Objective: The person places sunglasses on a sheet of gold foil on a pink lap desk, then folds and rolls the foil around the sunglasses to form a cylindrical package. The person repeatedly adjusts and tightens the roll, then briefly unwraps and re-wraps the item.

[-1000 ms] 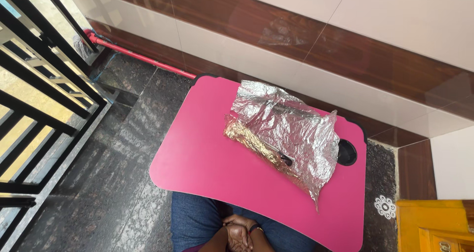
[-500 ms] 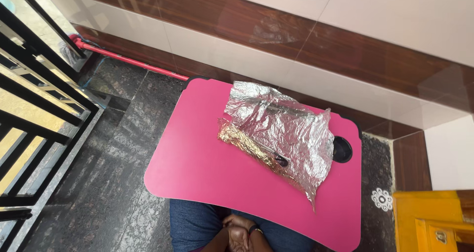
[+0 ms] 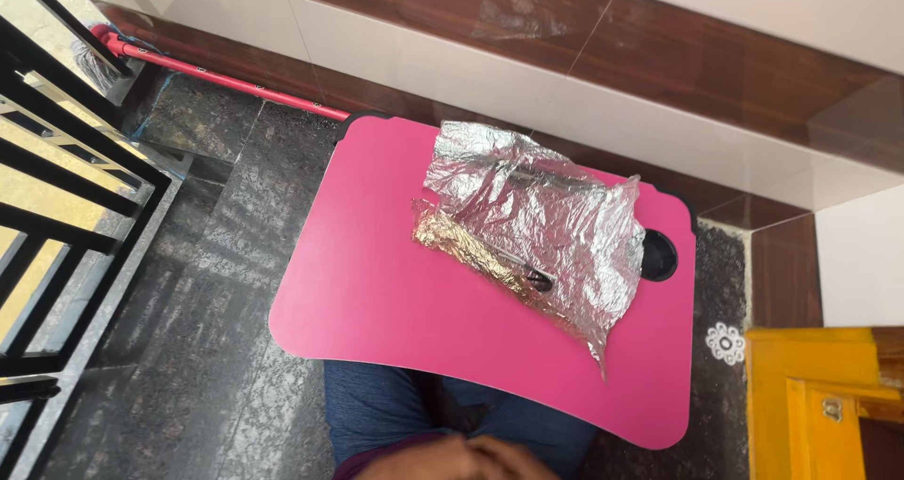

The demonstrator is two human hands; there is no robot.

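The pink table (image 3: 395,311) sits over the person's lap, close to the brown and white wall (image 3: 659,56). It has a black cup hole (image 3: 659,257) at the far right.

On the table lies a big sheet of foil (image 3: 541,226), silver and very crinkled. It looks light and thin, and I think it would tear or crush easily. It looks best taken by a loose edge, with a soft pinch. Along its near left edge the foil shines gold. A thin dark stick (image 3: 523,268), maybe a pen, lies on that part.

The hands (image 3: 443,459) are low at the bottom edge, near the person's lap, well away from the foil. They are blurred. They seem to be together, but I cannot tell if they hold anything.

I see no labels or signs. A small white flower pattern (image 3: 726,343) is drawn on the dark floor (image 3: 188,348) beside a yellow cupboard (image 3: 819,405).
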